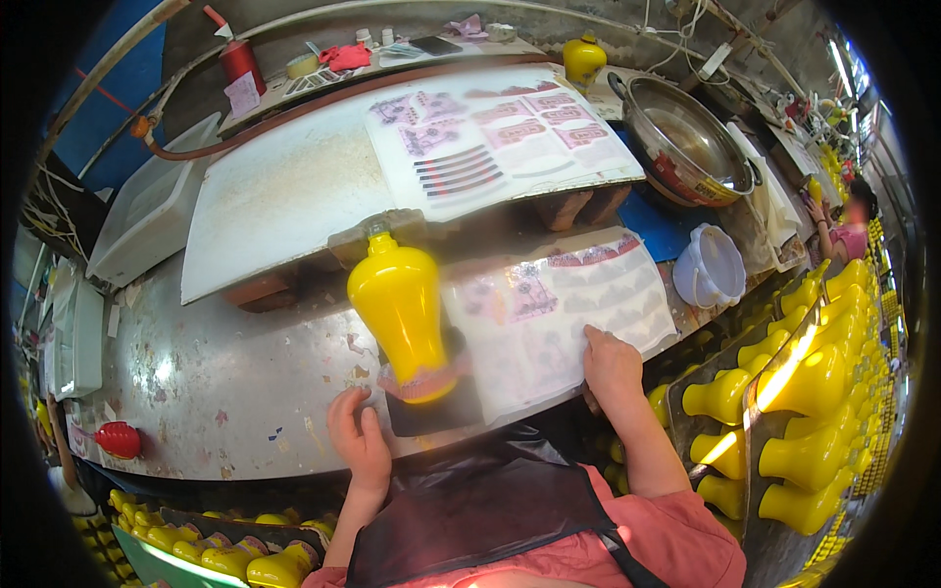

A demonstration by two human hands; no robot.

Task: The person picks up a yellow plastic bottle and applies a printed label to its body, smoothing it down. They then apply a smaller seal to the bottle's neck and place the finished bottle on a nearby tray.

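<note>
A glossy yellow vase (pixel 397 294) stands in front of me on a dark pad (pixel 456 407), its narrow neck at the top. Around its foot runs a pinkish patterned band (pixel 426 380), with edges sticking out past the vase. My left hand (pixel 360 431) is just left of this foot, thumb and fingers apart, holding nothing. On the right, my right hand (pixel 615 367) rests at the near right part of a pale sheet of printed patterns (pixel 534 343). Its fingers are curled, and whatever they hold is hidden beneath them.
Behind the vase, a raised white board (pixel 284 196) carries more printed sheets (pixel 490 137). A metal basin (pixel 686 137) and pale bucket (pixel 708 267) stand right. Many yellow vases (pixel 804 431) fill racks beside me. A red object (pixel 118 440) lies left. Another person (pixel 851 230) is far right.
</note>
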